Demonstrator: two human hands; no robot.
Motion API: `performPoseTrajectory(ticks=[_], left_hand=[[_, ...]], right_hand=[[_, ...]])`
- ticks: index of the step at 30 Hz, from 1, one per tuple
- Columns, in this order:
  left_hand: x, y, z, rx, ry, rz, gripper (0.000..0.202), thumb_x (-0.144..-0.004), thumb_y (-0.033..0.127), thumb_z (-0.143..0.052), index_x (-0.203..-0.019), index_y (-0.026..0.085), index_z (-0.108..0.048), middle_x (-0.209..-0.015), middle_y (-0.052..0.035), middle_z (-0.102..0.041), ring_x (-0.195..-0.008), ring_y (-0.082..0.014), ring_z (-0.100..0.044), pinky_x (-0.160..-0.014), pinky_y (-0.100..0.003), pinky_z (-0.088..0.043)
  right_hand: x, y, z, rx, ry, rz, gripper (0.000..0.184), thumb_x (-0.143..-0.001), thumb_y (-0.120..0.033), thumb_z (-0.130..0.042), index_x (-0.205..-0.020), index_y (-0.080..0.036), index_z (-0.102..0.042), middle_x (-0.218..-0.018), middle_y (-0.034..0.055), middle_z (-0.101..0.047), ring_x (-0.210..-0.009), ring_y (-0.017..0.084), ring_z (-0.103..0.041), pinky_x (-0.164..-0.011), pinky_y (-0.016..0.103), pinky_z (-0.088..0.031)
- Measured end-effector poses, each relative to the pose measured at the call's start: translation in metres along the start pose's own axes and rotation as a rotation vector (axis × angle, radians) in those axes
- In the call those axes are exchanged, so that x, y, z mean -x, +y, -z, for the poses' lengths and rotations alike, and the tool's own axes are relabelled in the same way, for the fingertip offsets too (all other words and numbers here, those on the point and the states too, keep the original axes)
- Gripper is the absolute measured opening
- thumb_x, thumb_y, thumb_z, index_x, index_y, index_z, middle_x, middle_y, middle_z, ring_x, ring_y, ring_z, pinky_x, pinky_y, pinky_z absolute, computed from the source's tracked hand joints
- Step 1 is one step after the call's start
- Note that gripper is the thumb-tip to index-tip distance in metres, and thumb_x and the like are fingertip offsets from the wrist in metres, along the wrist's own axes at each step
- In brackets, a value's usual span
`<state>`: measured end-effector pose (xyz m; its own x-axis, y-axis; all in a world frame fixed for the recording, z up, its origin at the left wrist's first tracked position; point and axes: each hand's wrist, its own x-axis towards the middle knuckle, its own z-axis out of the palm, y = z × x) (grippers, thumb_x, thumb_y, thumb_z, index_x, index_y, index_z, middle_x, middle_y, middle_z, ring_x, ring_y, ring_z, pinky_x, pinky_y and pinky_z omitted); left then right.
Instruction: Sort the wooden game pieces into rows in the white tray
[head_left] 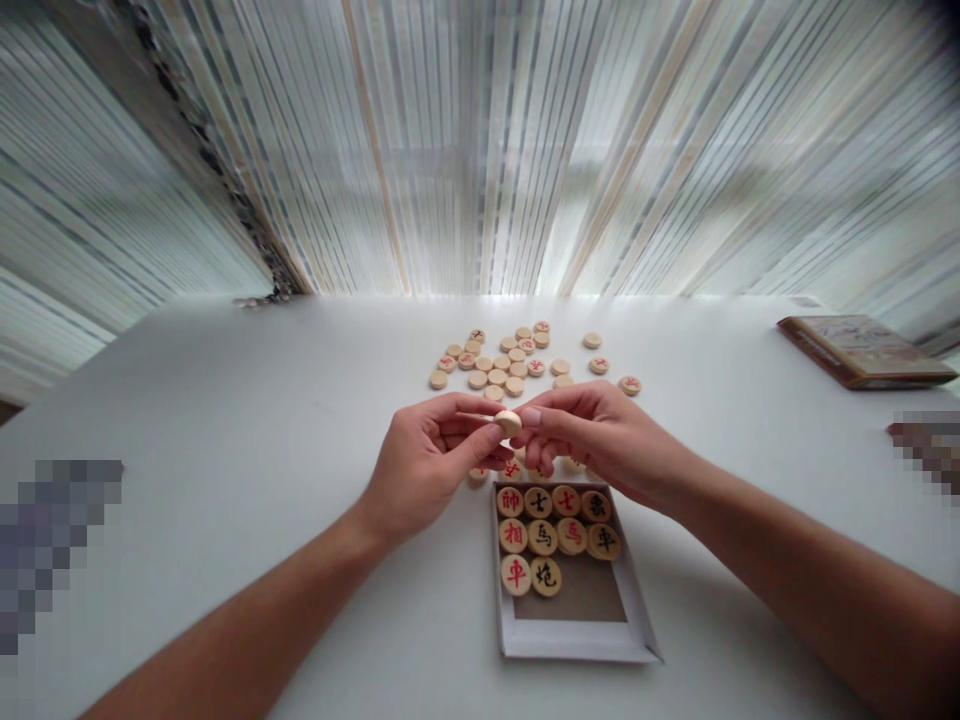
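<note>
My left hand [431,462] and my right hand [596,435] meet above a white table [262,420], both pinching one round wooden chess piece [508,422] between their fingertips. Just below the hands lies a shallow white box [574,640] with several wooden discs [555,535] laid in rows, marked in red or black characters. Beyond the hands, a scatter of several loose discs [517,362] lies on the table. A few more discs peek out under my hands at the box's far end.
A flat brown box lid or book [862,350] lies at the far right of the table. Striped curtains [480,150] hang behind the table's far edge. Blurred patches sit at the left and right edges.
</note>
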<state>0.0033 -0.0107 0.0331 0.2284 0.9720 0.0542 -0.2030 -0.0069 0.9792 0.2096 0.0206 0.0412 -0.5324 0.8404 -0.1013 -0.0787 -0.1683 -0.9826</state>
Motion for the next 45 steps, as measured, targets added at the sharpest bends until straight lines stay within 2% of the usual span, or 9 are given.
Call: performPoseTrajectory(ticks=[9,13,18,20,25,28,35,40,45], left_hand=[[0.0,-0.015,0.009,-0.24,0.026,-0.346,0.008,-0.088,0.012,-0.083,-0.092,0.019,-0.084,-0.102,-0.0064,-0.081,-0.097,-0.0182,-0.079,-0.084,-0.028,-0.067],[0.0,-0.011,0.013,-0.46,0.025,-0.533,0.012,-0.087,0.01,-0.084,-0.093,0.02,-0.085,-0.101,-0.0062,-0.079,-0.096,-0.0178,-0.076,-0.087,-0.031,-0.064],[0.004,-0.007,0.012,-0.603,-0.01,-0.657,0.013,-0.09,0.007,-0.081,-0.093,0.02,-0.083,-0.099,-0.0056,-0.079,-0.094,-0.0163,-0.075,-0.086,-0.03,-0.061],[0.005,-0.008,0.01,-0.566,-0.007,-0.609,0.012,-0.089,0.008,-0.08,-0.095,0.019,-0.081,-0.1,-0.0059,-0.077,-0.094,-0.017,-0.074,-0.084,-0.03,-0.062],[0.006,-0.007,0.005,-0.131,-0.024,-0.171,0.022,-0.086,0.013,-0.078,-0.106,0.016,-0.07,-0.09,-0.0034,-0.075,-0.079,-0.0159,-0.074,-0.073,-0.029,-0.065],[0.005,-0.003,0.003,0.079,-0.088,-0.019,0.02,-0.09,0.024,-0.077,-0.105,0.014,-0.068,-0.085,-0.004,-0.078,-0.074,-0.0166,-0.077,-0.073,-0.031,-0.067],[0.007,0.0,-0.003,0.162,-0.079,0.052,0.039,-0.079,0.029,-0.093,-0.103,0.013,-0.067,-0.082,-0.0072,-0.083,-0.067,-0.0173,-0.08,-0.069,-0.028,-0.068],[0.008,0.001,-0.006,0.144,-0.048,0.059,0.041,-0.076,0.029,-0.096,-0.102,0.012,-0.069,-0.077,-0.0059,-0.083,-0.068,-0.0166,-0.08,-0.066,-0.024,-0.066],[0.009,0.0,-0.008,0.081,-0.057,0.036,0.036,-0.08,0.031,-0.091,-0.103,0.012,-0.071,-0.079,-0.0065,-0.082,-0.071,-0.0179,-0.08,-0.07,-0.027,-0.067]], right_hand=[[0.005,-0.005,-0.002,0.135,0.022,0.073,0.034,-0.072,-0.032,-0.099,-0.102,-0.021,-0.089,-0.081,0.0054,-0.082,-0.067,0.013,-0.071,-0.06,0.022,-0.055],[0.008,-0.006,-0.004,0.176,-0.005,0.088,0.032,-0.074,-0.03,-0.097,-0.104,-0.02,-0.088,-0.082,0.0065,-0.083,-0.068,0.014,-0.072,-0.06,0.023,-0.056],[0.013,-0.01,-0.007,0.326,-0.006,0.141,0.026,-0.081,-0.032,-0.089,-0.102,-0.017,-0.087,-0.084,0.0087,-0.083,-0.07,0.017,-0.075,-0.064,0.027,-0.061],[0.015,-0.013,-0.008,0.422,0.014,0.197,0.024,-0.084,-0.029,-0.085,-0.103,-0.015,-0.086,-0.085,0.009,-0.083,-0.072,0.018,-0.075,-0.066,0.029,-0.062],[0.024,-0.024,-0.012,0.675,0.079,0.452,0.021,-0.085,-0.017,-0.079,-0.105,-0.013,-0.083,-0.084,0.0055,-0.08,-0.073,0.015,-0.073,-0.069,0.027,-0.061],[0.029,-0.029,-0.015,0.828,0.084,0.597,0.018,-0.087,-0.015,-0.078,-0.105,-0.014,-0.082,-0.084,0.0036,-0.08,-0.072,0.013,-0.072,-0.069,0.024,-0.058],[0.034,-0.02,-0.017,0.988,0.098,0.707,0.017,-0.09,-0.012,-0.077,-0.107,-0.014,-0.079,-0.09,0.0054,-0.081,-0.073,0.013,-0.074,-0.07,0.023,-0.058],[0.039,-0.014,-0.018,1.133,0.166,0.76,0.015,-0.092,-0.018,-0.08,-0.106,-0.014,-0.079,-0.093,0.0075,-0.081,-0.072,0.015,-0.073,-0.066,0.026,-0.058],[0.044,-0.016,-0.023,1.216,0.206,0.767,0.009,-0.094,-0.018,-0.077,-0.102,-0.014,-0.078,-0.088,0.0064,-0.078,-0.07,0.017,-0.072,-0.063,0.027,-0.056]])
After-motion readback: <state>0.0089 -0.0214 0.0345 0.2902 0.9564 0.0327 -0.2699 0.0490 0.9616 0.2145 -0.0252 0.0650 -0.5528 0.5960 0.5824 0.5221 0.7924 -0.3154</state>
